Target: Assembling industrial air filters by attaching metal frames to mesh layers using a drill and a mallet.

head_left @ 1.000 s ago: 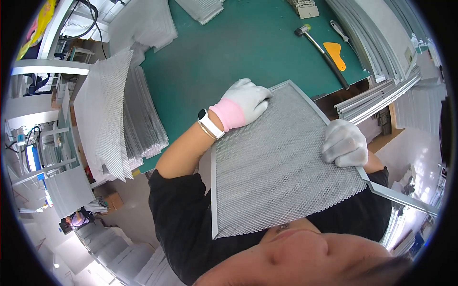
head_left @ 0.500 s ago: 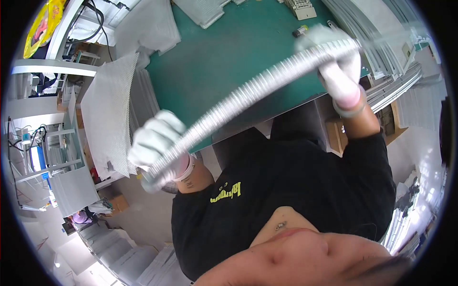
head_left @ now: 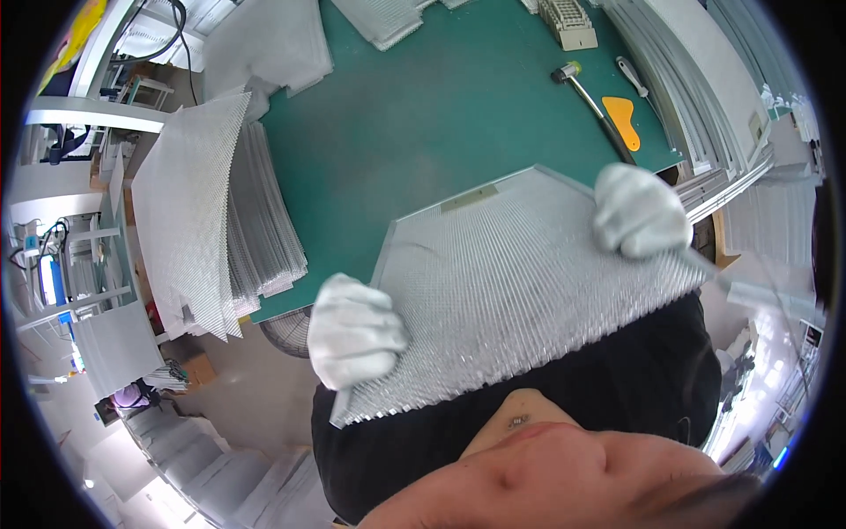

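Note:
A silvery pleated mesh filter panel [head_left: 502, 282] lies tilted in front of my chest, its zigzag pleats showing along the near edge. Thin metal frame strips run along its far and side edges, with a small pale label on the far strip. My left hand [head_left: 354, 333], in a white glove, is closed round the panel's left side. On the right side, my right hand [head_left: 639, 213], gloved alike, grips the other edge with curled fingers. The thumbs and undersides of both grips are hidden.
The green tabletop [head_left: 397, 123] holds a stack of mesh sheets [head_left: 264, 212] at left. Towards the right lie a hammer [head_left: 592, 101], an orange scraper [head_left: 622, 122] and a screwdriver [head_left: 631, 75]. Metal frame strips [head_left: 679, 79] are piled along the right edge.
The panel has turned from edge-on to showing its broad pleated face. My right hand has come down towards my body, and my left hand has shifted right and lower, both still gripping it.

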The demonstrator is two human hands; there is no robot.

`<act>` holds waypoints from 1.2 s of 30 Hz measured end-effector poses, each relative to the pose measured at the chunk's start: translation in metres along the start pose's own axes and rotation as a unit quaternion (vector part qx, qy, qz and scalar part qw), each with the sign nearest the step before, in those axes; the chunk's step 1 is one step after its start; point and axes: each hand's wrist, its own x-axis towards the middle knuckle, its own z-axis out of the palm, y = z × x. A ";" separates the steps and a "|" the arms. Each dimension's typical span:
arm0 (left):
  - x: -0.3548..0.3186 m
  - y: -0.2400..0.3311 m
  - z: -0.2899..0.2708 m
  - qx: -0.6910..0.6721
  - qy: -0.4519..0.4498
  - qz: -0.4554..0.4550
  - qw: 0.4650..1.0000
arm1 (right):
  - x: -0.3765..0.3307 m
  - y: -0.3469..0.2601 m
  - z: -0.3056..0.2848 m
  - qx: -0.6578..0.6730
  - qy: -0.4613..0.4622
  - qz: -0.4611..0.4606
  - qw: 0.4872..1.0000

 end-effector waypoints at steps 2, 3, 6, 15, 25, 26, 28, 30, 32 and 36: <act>-0.020 -0.015 0.027 0.018 0.088 0.016 0.996 | -0.006 -0.026 0.015 -0.085 0.030 0.038 0.995; -0.031 -0.007 0.033 0.026 0.098 0.008 0.995 | -0.001 -0.036 0.023 -0.117 0.043 0.036 0.992; -0.020 0.000 0.031 0.045 0.083 0.003 0.996 | 0.006 -0.061 0.019 -0.118 0.054 0.098 0.987; 0.002 -0.032 0.028 0.115 0.407 -0.193 0.885 | 0.066 -0.038 0.004 -0.358 0.372 0.096 0.851; -0.018 -0.044 0.007 0.070 0.408 -0.244 0.877 | 0.128 -0.086 -0.075 -0.415 0.046 0.265 0.869; -0.012 -0.040 0.005 0.049 0.392 -0.267 0.879 | 0.133 -0.088 -0.075 -0.406 0.039 0.262 0.874; -0.006 -0.035 -0.003 0.053 0.350 -0.271 0.895 | 0.146 -0.093 -0.075 -0.397 0.023 0.265 0.879; 0.002 -0.026 -0.017 0.061 0.305 -0.278 0.909 | 0.166 -0.103 -0.069 -0.403 0.006 0.313 0.860; 0.020 -0.013 -0.031 0.062 0.238 -0.375 0.894 | 0.167 -0.097 -0.071 -0.424 -0.049 0.257 0.867; 0.035 -0.017 -0.022 0.020 0.314 -0.326 0.891 | 0.178 -0.093 -0.065 -0.408 -0.118 0.258 0.868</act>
